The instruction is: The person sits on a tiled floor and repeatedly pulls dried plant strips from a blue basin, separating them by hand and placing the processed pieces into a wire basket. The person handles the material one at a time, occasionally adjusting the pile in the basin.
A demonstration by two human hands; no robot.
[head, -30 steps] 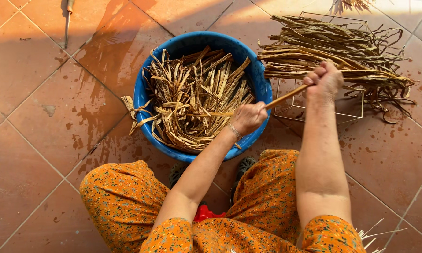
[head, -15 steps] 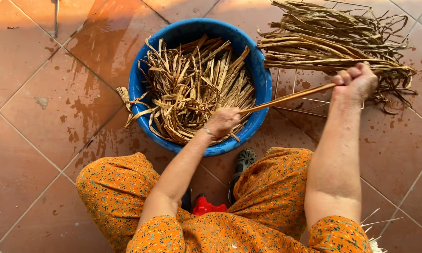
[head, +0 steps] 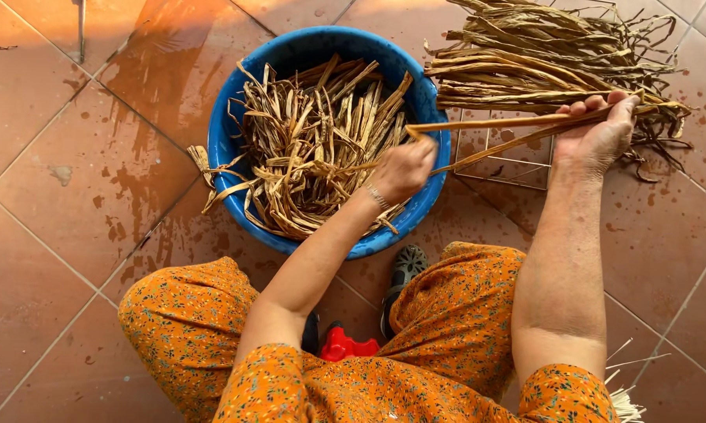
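- A long dry plant strip (head: 517, 129), tan and flat, runs nearly level across the upper right of the frame, its long axis left to right with the right end slightly higher; it looks split into two strands that spread apart toward the middle.
- The strip's left end sits at the right rim of the blue basin (head: 220, 149), and its right end passes over the lower edge of the bundle of dry stalks (head: 549, 63) in the upper right.
- The left hand (head: 404, 168) is closed around the strip's left end, fingers curled tight and knuckles up, hovering over the basin's right edge.
- The right hand (head: 596, 137) clamps the strip's right part between thumb and curled fingers, palm turned away from the camera.
- Both forearms reach up from the lower centre of the frame, the left slanting up to the right, the right almost straight up.
- The basin, centre top, is heaped with shorter cut strips (head: 314, 149), some hanging over its left rim.
- A wire rack (head: 510, 160) lies on the wet tiled floor (head: 71, 235) under the bundle, just below the strip.
- Orange flowered trousers (head: 447, 337), a dark sandal (head: 404, 270) and a small red object (head: 345, 345) fill the bottom centre.
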